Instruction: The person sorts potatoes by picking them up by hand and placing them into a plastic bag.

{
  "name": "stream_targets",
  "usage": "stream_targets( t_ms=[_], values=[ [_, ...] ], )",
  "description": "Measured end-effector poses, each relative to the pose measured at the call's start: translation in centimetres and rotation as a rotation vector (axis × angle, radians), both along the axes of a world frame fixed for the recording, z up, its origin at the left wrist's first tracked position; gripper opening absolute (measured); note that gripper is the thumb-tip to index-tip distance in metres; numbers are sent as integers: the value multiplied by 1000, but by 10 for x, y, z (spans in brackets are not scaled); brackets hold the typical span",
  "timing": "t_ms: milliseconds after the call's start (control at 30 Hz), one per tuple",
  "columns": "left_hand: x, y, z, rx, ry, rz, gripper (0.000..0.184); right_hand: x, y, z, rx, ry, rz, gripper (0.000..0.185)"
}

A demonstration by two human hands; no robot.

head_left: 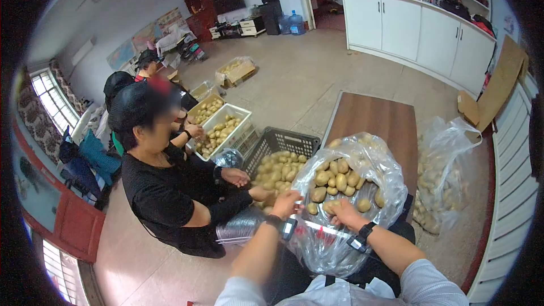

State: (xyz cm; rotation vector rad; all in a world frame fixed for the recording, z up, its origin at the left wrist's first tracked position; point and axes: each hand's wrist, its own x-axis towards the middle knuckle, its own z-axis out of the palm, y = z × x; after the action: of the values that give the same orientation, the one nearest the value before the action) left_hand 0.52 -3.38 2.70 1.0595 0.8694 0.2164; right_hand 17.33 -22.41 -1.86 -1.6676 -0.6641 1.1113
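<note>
A large clear plastic bag (391, 170) stands wide open in front of me. Inside lie several oval yellow-brown pieces of produce (340, 182); whether they are kiwifruit or small potatoes, I cannot tell. My right hand (347, 215) is over the near part of the bag, closed around one piece. At the bag's left rim is my left hand (287, 204), its fingers curled; what they hold is hidden. Left of the bag, a dark grey plastic crate (292, 141) holds more of this produce. A co-worker's hands reach over its near side, close to my left hand.
A brown wooden table (371, 119) extends behind the bag. On the floor to the right sits another filled plastic bag (445, 175). White crates (241, 112) of produce and a cardboard box (235, 72) are farther left. Co-workers in black (164, 181) line the left side.
</note>
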Motion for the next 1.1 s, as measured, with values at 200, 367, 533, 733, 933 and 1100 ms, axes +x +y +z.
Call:
stream_targets(
  t_ms=[200, 367, 533, 733, 933, 1100],
  values=[
    [15, -26, 15, -68, 70, -177, 46, -19, 15, 37, 185, -336, 164, 36],
    [22, -25, 1, -298, -179, -327, 33, -27, 21, 37, 222, -389, 109, 45],
    [19, -28, 10, -211, -143, -366, 33, -29, 8, 58, 324, -381, 83, 35],
    [19, -15, -13, -189, -177, -288, 32, -3, -8, 34, 139, -614, 41, 30],
    [16, -8, -8, -113, -213, -30, 29, 31, -34, 9, -138, -1052, -3, 34],
    [10, 1, -2, -128, -274, 129, 25, 32, -37, 2, -196, -1155, -93, 32]
  ],
)
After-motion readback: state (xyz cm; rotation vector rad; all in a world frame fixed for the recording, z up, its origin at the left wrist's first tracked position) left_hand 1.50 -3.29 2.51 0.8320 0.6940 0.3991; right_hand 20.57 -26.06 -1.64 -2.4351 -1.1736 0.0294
